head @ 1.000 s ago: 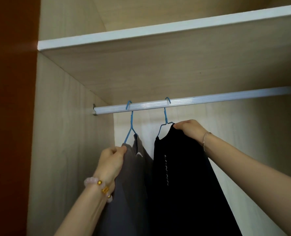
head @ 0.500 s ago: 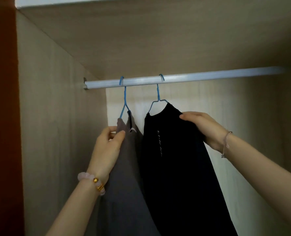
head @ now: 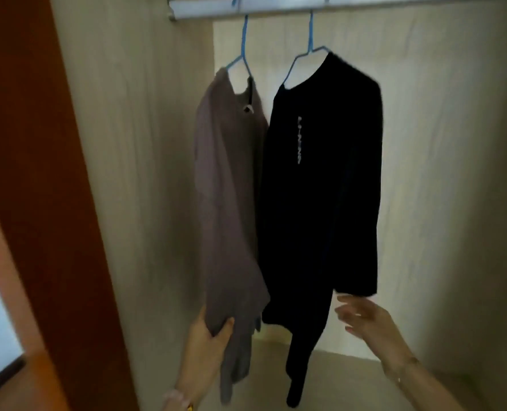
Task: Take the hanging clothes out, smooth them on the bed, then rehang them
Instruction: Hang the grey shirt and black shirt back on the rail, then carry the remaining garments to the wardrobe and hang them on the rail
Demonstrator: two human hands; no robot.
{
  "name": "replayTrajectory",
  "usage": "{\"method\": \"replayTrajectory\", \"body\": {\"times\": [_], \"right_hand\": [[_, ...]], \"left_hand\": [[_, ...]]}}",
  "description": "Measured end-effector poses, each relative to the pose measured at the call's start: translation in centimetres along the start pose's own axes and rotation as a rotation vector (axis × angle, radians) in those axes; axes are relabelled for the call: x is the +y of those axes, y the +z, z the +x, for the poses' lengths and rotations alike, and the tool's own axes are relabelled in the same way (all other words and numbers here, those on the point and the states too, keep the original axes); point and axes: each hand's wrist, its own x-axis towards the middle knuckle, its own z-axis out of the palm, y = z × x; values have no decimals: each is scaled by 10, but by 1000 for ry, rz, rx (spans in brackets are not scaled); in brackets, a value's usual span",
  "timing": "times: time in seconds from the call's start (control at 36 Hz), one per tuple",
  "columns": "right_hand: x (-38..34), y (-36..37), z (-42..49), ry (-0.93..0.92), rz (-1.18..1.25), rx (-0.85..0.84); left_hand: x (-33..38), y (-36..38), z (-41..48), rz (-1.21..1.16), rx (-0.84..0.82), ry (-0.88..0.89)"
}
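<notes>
Head view: two garments hang side by side on two blue wire hangers from one rail (head: 305,8) at the top edge of the frame. The grey garment (head: 225,188) hangs on the left hanger (head: 243,43) and the black garment (head: 320,188) on the right hanger (head: 311,40). Both cloths hang with their long axis straight down, and their near edges touch or all but touch.

The left hand (head: 207,336) grips the bottom edge of the grey garment, thumb in front and fingers curled behind the cloth, so nearly all of that garment lies above its fingers. The right hand (head: 365,318) holds nothing. Its fingers are spread and loosely straight, just under the black garment's sleeve end. The picture is too blurred to tell whether the fingertips brush it. The black body hangs just inward of them, with one long tail dropping lower.

Each hand is nearer its own garment. Both hooks sit high above the fingers, well apart from them. If a garment is to come off the rail, my judgement is that a hand must first travel up along the cloth to its hook.
</notes>
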Motion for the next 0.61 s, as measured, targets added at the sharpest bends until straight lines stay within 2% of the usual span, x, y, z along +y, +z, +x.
{"method": "replayTrajectory", "body": {"times": [0.06,0.19,0.39,0.47,0.56,0.61], "right_hand": [[46,14,-9,125,-30,-50],[130,67,-53,450,-72,-301],[209,133,-125,650,-267,-691],[234,148,-152,690,-321,-793],[256,156,-171,778,-389,-895],[268,162,-183,771,-471,-1004]], "left_hand": [[-37,-3,-30,62,-61,-105],[-116,-30,-104,116,-46,-376],[-163,-74,-242,214,177,-766],[-191,-93,-302,305,161,-912],[-209,-104,-353,338,219,-1056],[-214,-108,-381,365,233,-1115]]}}
